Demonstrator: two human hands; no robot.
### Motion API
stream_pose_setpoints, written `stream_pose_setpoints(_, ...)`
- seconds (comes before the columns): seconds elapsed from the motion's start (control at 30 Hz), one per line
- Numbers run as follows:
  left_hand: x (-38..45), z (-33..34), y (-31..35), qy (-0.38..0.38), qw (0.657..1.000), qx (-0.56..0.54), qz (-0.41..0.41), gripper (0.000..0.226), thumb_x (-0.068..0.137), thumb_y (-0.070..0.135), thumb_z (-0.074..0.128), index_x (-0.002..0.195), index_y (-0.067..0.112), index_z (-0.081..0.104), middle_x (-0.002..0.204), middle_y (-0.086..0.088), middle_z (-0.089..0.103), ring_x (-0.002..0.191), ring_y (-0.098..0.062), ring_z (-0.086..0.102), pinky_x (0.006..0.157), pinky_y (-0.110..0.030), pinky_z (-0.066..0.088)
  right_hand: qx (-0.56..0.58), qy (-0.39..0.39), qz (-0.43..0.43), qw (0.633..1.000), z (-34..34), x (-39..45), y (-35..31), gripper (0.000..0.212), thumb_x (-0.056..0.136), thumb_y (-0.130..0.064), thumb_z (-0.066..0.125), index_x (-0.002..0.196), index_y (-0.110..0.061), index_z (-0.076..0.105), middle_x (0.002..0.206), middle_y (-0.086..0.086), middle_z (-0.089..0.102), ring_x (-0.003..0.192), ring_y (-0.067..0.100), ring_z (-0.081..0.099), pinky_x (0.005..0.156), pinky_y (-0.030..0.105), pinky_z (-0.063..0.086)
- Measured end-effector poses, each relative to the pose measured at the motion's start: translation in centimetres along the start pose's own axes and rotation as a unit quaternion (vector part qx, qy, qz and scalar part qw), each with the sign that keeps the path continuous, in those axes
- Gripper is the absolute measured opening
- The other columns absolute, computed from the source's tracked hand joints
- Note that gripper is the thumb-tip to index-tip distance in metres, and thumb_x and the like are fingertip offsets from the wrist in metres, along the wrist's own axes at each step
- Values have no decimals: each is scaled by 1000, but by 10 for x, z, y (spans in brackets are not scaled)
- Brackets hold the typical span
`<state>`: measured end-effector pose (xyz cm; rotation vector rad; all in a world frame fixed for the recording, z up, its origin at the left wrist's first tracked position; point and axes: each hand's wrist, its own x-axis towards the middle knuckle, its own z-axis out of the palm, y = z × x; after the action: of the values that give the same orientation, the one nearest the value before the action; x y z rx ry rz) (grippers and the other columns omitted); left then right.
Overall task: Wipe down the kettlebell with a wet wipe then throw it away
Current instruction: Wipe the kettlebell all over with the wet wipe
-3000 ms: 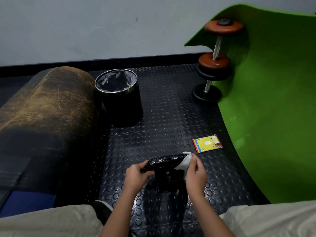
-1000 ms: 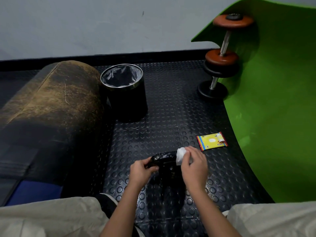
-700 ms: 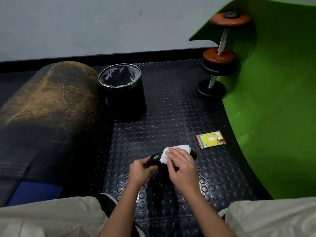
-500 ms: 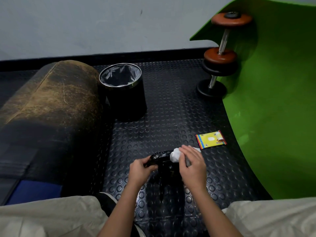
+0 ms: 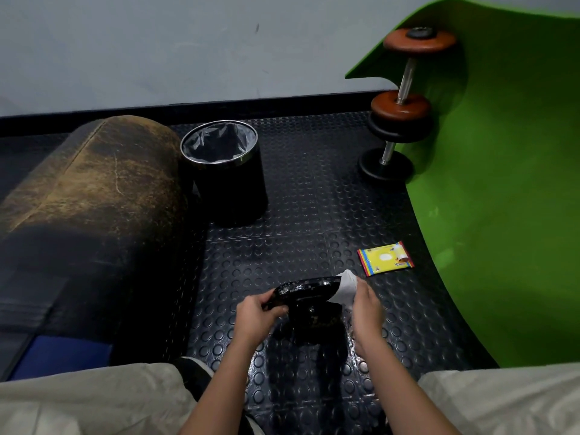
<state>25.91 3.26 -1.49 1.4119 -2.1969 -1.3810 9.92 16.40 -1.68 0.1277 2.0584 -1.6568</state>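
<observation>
Since half a second ago the right hand (image 5: 365, 304) has slid the crumpled white wet wipe (image 5: 345, 287) off the top of the handle to its right end, at about 3 o'clock on the glossy black kettlebell (image 5: 309, 304). Its grip is closed, fingers pinching the wipe against that end. The left hand (image 5: 255, 313) keeps a closed grip on the handle's left end, at 9 o'clock. The kettlebell stands on the black studded rubber floor (image 5: 298, 215) between the person's knees in pale beige trousers (image 5: 88, 400).

Just beyond the right hand, at 1 o'clock, lies a flat yellow wet-wipe packet (image 5: 385, 258). Farther off at 11 o'clock stands a round black waste bin with a clear liner (image 5: 224, 171), beside a worn brown leather bolster (image 5: 91, 196). At 1 o'clock far back, a dumbbell with brown and black plates (image 5: 400, 105) leans on a curled green mat (image 5: 502, 189).
</observation>
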Motion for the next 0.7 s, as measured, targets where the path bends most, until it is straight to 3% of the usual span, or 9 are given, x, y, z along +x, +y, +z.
stream_pose_setpoints(0.07,0,0,0,-1,1000,-1,3,41,78,22,79,118,25,71,73,12,67,53,11,49,52,-3,39,51,-32,91,994,1,7,7,37,100,-40,41,113,-16,66,101,5,68,91,20,64,73,34,50)
stream_pose_setpoints(0.17,0,1,0,-4,1000,-7,1,42,78,22,79,118,24,70,81,8,72,55,11,52,51,-4,41,92,-61,185,977,2,20,18,51,99,-47,40,134,-13,55,121,11,64,110,29,62,93,46,53)
stream_pose_setpoints(0.23,0,1,0,-3,1000,-8,0,42,78,22,79,119,25,70,83,8,73,56,10,53,51,-4,40,93,-50,175,979,6,23,17,51,100,-48,40,131,-12,57,117,11,65,105,28,63,79,39,54)
stream_pose_setpoints(0.3,0,0,0,-1,1000,-8,0,41,79,22,79,118,25,70,85,8,73,60,10,54,51,-3,39,54,-20,121,991,8,15,8,43,100,-49,38,114,-17,64,106,6,67,94,23,63,67,33,47)
stream_pose_setpoints(0.4,0,-2,0,4,1000,1,2,39,79,22,78,117,25,71,80,9,71,63,11,54,53,-1,38,-37,-3,-7,999,10,3,-2,39,100,-50,38,106,-28,69,105,0,68,97,21,61,82,38,49)
stream_pose_setpoints(0.47,1,-2,-1,4,1000,3,-1,40,79,22,78,118,24,71,81,9,71,68,12,55,54,1,37,-83,1,-85,993,12,-2,-3,33,101,-46,42,100,-28,69,101,-5,68,96,18,61,82,36,48)
stream_pose_setpoints(0.57,1,-2,-1,2,1000,4,-2,39,79,23,78,118,24,71,86,9,73,73,13,56,56,2,37,-163,12,-215,963,17,-8,-3,26,101,-38,46,100,-27,69,102,-12,64,98,13,59,75,30,44)
stream_pose_setpoints(0.7,0,-1,1,-1,1000,-2,-2,39,78,22,79,115,28,72,82,13,73,71,14,58,57,1,39,-221,13,-336,915,19,-10,10,31,99,-39,44,104,-22,69,110,-14,63,111,9,52,92,31,45)
